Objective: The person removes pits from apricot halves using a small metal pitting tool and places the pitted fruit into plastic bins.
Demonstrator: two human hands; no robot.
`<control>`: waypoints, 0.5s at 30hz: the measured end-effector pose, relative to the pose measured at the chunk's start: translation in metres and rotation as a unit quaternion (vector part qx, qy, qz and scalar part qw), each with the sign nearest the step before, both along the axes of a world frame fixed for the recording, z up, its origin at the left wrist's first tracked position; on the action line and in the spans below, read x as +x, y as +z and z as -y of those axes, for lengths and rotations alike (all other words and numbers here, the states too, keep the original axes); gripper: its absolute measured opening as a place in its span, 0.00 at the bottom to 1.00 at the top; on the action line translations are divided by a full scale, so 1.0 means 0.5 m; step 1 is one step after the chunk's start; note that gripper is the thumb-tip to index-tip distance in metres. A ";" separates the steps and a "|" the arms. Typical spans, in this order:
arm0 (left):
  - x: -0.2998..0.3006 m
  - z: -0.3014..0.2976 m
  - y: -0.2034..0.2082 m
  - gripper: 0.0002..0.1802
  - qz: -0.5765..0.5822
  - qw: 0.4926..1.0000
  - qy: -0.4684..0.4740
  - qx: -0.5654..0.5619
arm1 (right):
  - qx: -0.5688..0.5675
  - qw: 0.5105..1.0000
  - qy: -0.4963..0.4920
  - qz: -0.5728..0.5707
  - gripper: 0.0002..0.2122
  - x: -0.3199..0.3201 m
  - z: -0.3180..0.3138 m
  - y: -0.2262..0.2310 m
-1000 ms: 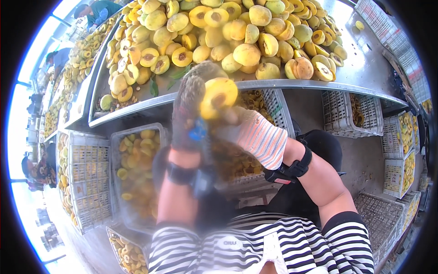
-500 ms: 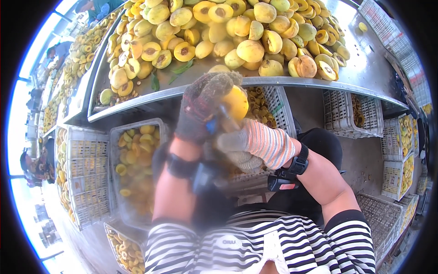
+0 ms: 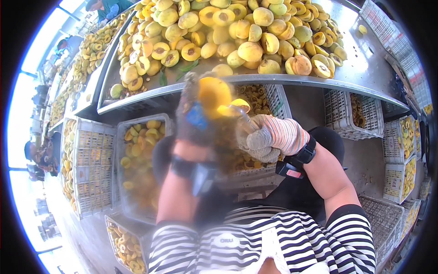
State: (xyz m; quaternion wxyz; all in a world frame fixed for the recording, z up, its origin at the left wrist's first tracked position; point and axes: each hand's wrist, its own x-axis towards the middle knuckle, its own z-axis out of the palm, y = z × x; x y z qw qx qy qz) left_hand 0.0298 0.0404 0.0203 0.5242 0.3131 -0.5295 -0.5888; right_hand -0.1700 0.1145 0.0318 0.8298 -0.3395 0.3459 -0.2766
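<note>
My left hand (image 3: 189, 102), in a dark glove with a blue patch, is closed on a yellow peach half (image 3: 214, 97) just before the table's front edge. The peach half is blurred, its hollowed cut face toward me. In a pale glove with striped cuff, my right hand (image 3: 269, 139) grips a metal pitting tool (image 3: 247, 119) with a slim shaft; its handle is hidden by the fingers. At the tool's tip sits a small yellow piece of peach (image 3: 240, 105) with some brown on it, beside the peach half. Whether the two touch, I cannot tell.
A heap of peaches (image 3: 251, 51), many halved, covers the metal table (image 3: 360, 84). Below it stands a crate (image 3: 278, 102) of brownish pieces. A tub (image 3: 168, 125) of peach halves and a crate (image 3: 93, 155) stand left. More crates (image 3: 351, 114) line the right. People (image 3: 109, 9) work far left.
My left hand has turned, showing the hollowed face of the peach half. My right hand has drawn slightly right with the tool, and a yellow piece now shows at its tip.
</note>
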 end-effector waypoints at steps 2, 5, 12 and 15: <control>0.058 -0.009 0.026 0.20 0.018 0.998 0.011 -0.057 | -0.033 0.999 -0.004 -0.035 0.09 -0.007 -0.006 0.009; 0.179 -0.028 0.090 0.21 -0.044 0.994 0.040 0.095 | -0.151 0.952 0.070 -0.257 0.08 -0.021 -0.007 0.023; 0.130 0.086 0.064 0.31 0.212 0.969 0.130 -0.001 | -0.305 0.695 0.222 -0.612 0.15 -0.047 0.018 -0.084; 0.027 0.193 0.025 0.25 0.455 0.834 0.111 -0.291 | -0.316 0.691 0.154 -0.631 0.14 -0.035 0.017 -0.083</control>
